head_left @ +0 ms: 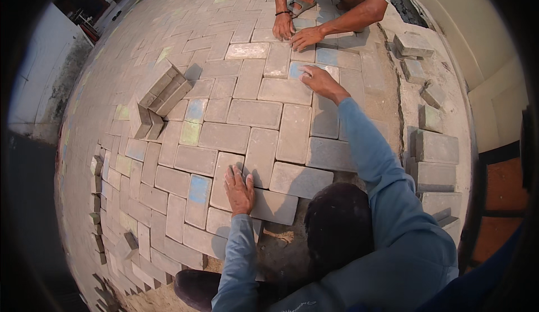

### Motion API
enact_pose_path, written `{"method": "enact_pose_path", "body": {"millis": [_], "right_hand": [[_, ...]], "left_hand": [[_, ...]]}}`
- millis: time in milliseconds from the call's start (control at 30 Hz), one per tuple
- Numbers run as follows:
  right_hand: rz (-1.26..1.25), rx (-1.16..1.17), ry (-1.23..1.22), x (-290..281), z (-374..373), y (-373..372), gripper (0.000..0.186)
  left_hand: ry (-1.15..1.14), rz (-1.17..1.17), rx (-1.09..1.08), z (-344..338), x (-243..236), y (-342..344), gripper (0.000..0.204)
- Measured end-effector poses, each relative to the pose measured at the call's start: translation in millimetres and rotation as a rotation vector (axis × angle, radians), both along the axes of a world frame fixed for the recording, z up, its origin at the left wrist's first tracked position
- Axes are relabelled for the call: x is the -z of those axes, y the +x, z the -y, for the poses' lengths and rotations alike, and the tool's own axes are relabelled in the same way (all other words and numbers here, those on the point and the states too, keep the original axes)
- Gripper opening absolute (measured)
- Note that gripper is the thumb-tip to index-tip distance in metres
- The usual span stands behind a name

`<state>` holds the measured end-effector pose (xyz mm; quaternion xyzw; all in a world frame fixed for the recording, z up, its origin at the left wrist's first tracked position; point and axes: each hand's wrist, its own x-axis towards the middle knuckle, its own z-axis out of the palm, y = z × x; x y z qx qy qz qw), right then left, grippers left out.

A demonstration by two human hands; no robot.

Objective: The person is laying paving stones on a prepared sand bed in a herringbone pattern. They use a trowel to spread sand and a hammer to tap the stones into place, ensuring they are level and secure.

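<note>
My left hand [240, 192] lies flat on a grey concrete paving block [220, 191] in the near part of the laid paving, fingers stretched out. Farther off, my right arm reaches forward across the blocks. That right hand [323, 83] rests with its fingertips on a block with a blue-painted patch [295, 69], its fingers partly bent and nothing seen in them. Close to my left hand, one paving block [274, 206] forms the uneven near edge of the paving, beside bare sand [281, 256].
Across from me a crouching person's hands [306, 38] touch the paving. Loose blocks stand in a stack [164, 90] at the left. More blocks [437, 146] line the right side below a wall [469, 37]. A small row of blocks [96, 200] lies at far left.
</note>
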<state>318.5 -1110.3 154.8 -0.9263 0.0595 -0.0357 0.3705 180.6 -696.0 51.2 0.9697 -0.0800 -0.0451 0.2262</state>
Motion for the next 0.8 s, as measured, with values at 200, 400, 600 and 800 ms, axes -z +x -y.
{"method": "enact_pose_path", "body": {"millis": [200, 400, 600, 800], "right_hand": [[0.216, 0.285, -0.098, 32, -45, -226, 0.045], [-0.025, 0.615, -0.333, 70, -44, -405, 0.060], [-0.314, 0.777, -0.553, 86, -41, -429, 0.050], [-0.523, 0.359, -0.189, 85, -97, -490, 0.038]], "left_hand": [[0.329, 0.131, -0.107, 24, 50, -9, 0.069], [0.339, 0.177, -0.115, 36, 44, -7, 0.068], [0.161, 0.127, -0.359, 58, 60, 26, 0.070], [0.391, 0.069, -0.599, 63, 54, 62, 0.068]]}}
